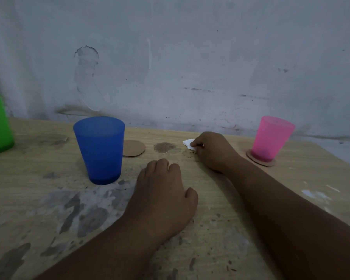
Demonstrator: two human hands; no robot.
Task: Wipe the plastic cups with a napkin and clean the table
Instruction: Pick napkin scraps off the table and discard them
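Dim, bluish light; soft focus, edges bowed by wide-angle.

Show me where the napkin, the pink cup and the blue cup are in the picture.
napkin (188, 142), head view, the visible white corner.
pink cup (271, 138), head view, middle of its side wall.
blue cup (101, 150), head view, middle of its side wall.
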